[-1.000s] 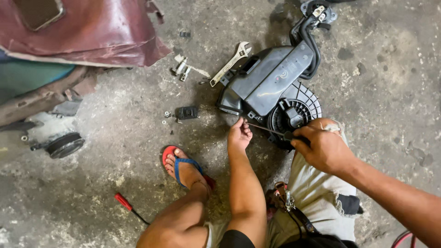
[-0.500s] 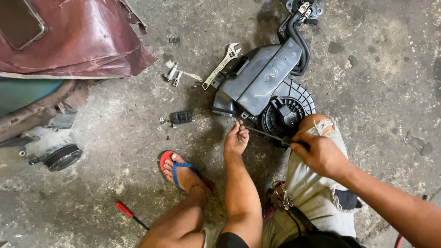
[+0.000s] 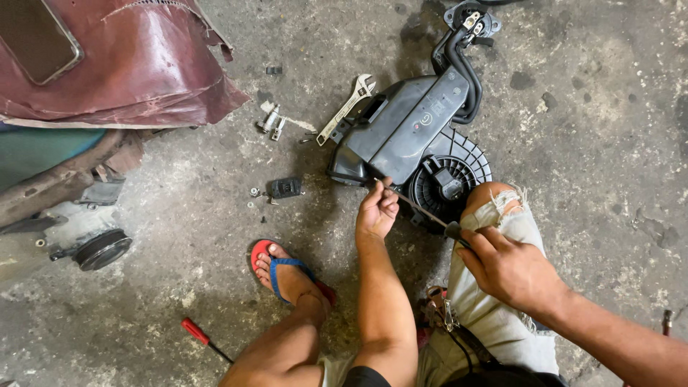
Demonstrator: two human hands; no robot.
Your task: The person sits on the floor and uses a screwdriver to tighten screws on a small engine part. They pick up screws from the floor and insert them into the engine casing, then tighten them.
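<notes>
At the centre of the frame, slightly right, a black plastic blower motor housing (image 3: 412,136) lay on the stained concrete floor (image 3: 588,143), its round finned fan section toward the lower right and a looped black hose with a connector (image 3: 469,43) rising to the upper edge. The left hand (image 3: 376,211) was pinched around the forward end of a screwdriver shaft (image 3: 416,206) where the tip met the lower left edge of the housing. The right hand (image 3: 505,265), at lower right above a knee in torn light jeans (image 3: 502,215), was clenched around the screwdriver's dark handle, the tool running diagonally between the two hands. An adjustable wrench (image 3: 347,107) lay just beside the housing's upper left corner, touching or nearly touching it; contact could not be confirmed. Left of that, two small metal fittings (image 3: 272,122) rested on the floor, and below them a small black connector block (image 3: 287,188) lay with loose washers beside it. A foot in a red and blue flip-flop (image 3: 287,272) stood at lower centre. A red-handled screwdriver (image 3: 195,331) lay at the lower left, well apart from both hands. A maroon body panel (image 3: 136,64) filled the upper left, with a black pulley-like part (image 3: 102,248) below it at the left edge.
</notes>
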